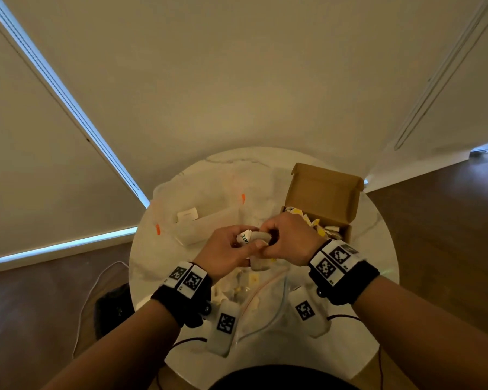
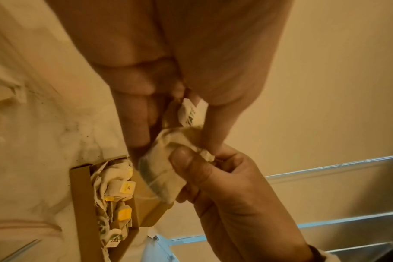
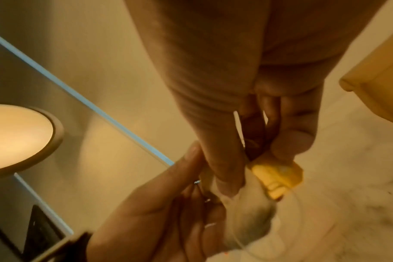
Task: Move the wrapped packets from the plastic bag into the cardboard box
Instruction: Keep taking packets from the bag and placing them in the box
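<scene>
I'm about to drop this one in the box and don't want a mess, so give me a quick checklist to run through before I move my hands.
1. Packet held: ok, left hand and right hand both pinch it above the table.
2. Packet free of other packets: cannot tell, a white tag and a yellow tag both sit at the fingers, with a thread trailing.
3. Cardboard box open: ok, lid stands up.
4. Room in the box: cannot tell, packets already fill much of what shows.
5. Path to the box: ok, it sits just beyond the right hand.
</scene>
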The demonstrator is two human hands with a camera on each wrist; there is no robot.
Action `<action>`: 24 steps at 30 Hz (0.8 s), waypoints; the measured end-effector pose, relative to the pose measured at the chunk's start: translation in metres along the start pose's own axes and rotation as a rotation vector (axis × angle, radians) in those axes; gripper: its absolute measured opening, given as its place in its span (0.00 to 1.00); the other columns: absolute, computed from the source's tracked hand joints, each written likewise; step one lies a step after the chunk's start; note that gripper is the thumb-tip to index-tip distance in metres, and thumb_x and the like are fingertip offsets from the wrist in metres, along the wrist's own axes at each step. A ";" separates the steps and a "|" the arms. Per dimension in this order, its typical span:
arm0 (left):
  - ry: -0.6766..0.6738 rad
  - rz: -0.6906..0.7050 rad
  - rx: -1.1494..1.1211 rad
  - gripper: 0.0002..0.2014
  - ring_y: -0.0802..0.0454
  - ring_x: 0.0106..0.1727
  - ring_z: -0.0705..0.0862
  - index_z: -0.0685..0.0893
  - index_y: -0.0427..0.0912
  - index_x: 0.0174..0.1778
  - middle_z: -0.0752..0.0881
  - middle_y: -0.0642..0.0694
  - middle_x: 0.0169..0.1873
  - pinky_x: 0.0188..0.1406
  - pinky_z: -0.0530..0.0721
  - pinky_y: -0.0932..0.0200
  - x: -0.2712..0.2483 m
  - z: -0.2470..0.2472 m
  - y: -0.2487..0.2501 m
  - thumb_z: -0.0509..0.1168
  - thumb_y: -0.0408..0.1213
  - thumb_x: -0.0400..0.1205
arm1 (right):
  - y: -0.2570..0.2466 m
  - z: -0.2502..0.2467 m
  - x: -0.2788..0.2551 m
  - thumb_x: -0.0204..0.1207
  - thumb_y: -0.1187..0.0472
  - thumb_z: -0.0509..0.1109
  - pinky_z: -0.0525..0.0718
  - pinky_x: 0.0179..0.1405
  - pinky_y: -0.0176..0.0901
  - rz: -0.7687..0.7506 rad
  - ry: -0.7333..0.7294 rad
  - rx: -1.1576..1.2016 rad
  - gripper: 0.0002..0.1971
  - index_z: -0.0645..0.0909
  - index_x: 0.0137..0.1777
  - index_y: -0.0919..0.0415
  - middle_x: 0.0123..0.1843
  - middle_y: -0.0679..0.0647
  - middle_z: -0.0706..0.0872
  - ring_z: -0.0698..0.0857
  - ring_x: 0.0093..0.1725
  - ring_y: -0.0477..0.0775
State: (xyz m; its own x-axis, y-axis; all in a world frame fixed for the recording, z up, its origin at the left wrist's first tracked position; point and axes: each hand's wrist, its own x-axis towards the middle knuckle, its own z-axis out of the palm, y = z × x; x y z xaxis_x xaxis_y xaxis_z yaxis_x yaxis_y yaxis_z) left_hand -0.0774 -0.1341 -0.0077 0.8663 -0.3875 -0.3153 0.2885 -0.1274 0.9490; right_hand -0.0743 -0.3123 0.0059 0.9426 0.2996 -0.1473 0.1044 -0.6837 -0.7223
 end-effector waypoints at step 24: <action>0.250 -0.079 -0.225 0.08 0.44 0.40 0.90 0.86 0.32 0.55 0.90 0.36 0.43 0.34 0.87 0.52 0.032 -0.002 0.000 0.68 0.30 0.82 | 0.011 0.009 0.006 0.71 0.55 0.79 0.88 0.35 0.44 0.079 0.228 0.319 0.08 0.88 0.44 0.57 0.33 0.52 0.89 0.88 0.32 0.48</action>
State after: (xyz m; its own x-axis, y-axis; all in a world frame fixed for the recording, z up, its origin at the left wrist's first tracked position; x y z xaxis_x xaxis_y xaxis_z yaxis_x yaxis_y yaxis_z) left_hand -0.0491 -0.1443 -0.0180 0.9030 -0.1453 -0.4044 0.4168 0.0672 0.9065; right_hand -0.0708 -0.3122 -0.0094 0.9937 0.0748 -0.0830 -0.0410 -0.4471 -0.8935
